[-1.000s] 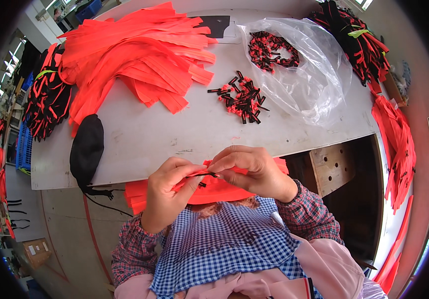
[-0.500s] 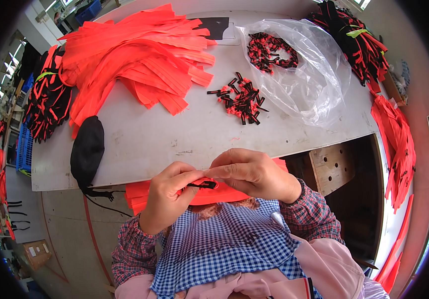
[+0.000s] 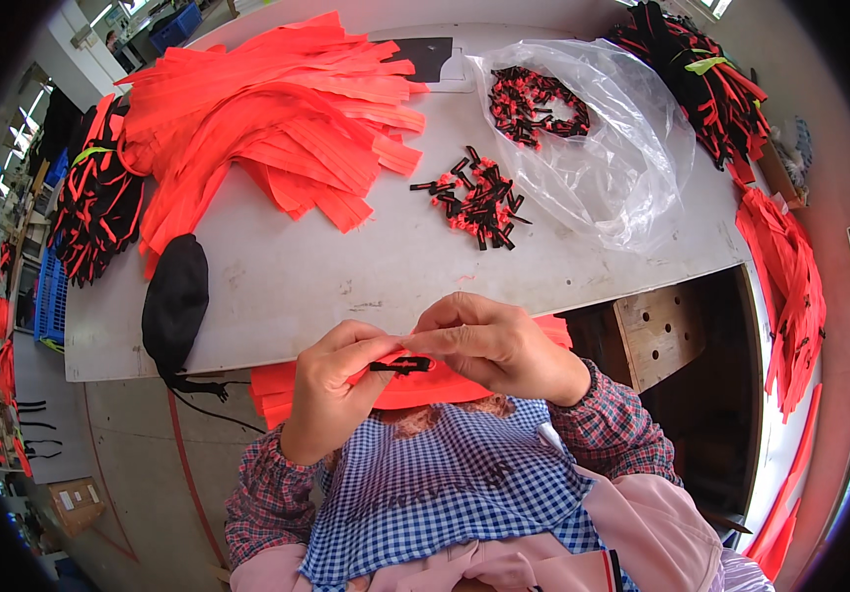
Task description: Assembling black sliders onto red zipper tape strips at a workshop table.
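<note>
A bundle of red zipper strips point(image 3: 425, 392) lies across my lap, under both hands. My left hand point(image 3: 336, 380) is closed, thumb and fingertips pinching at the bundle's upper end. A small black zipper pull point(image 3: 400, 365) with a bit of red on it shows beside those fingers. My right hand point(image 3: 504, 345) meets the left one, its thumb and forefinger pinched together over the same spot. The fingertips cover what exactly lies between them.
On the white table point(image 3: 277, 316) are a large heap of red strips point(image 3: 277, 128), a pile of black-and-red pulls point(image 3: 479, 202), a clear plastic bag point(image 3: 622, 158) with more pulls and a black pouch point(image 3: 176, 301). Black-and-red bundles point(image 3: 99, 197) lie at both sides.
The black pull has turned slightly and shows a little more between my hands. Both hands stay pinched together in nearly the same place.
</note>
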Demonstrator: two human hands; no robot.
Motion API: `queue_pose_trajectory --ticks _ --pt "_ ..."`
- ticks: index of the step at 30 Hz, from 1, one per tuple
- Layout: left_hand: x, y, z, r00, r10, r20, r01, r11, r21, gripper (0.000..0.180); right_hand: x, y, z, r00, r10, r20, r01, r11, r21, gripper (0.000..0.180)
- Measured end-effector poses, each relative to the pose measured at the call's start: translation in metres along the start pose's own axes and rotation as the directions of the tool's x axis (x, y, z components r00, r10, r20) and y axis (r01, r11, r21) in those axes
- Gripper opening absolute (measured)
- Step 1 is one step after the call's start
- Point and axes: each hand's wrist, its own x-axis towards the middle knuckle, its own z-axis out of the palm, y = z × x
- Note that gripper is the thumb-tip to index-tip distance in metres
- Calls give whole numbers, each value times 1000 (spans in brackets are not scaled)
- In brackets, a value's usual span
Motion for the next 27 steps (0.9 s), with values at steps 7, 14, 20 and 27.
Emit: queue_pose_trajectory --ticks 7,14,20,27 --pt "0 1 8 985 -153 -80 127 956 -264 21 0 15 29 964 1 -266 23 996 88 33" --pt "2 -9 14 955 -279 -104 131 706 -696 20 0 23 45 939 322 -119 -133 660 739 12" --pt "-3 -12 5 922 -387 14 209 466 -860 33 7 24 45 957 288 -29 -149 577 803 6" --pt "-2 -13 -2 930 -321 178 307 417 -855 34 13 27 46 934 328 139 -286 457 842 5"
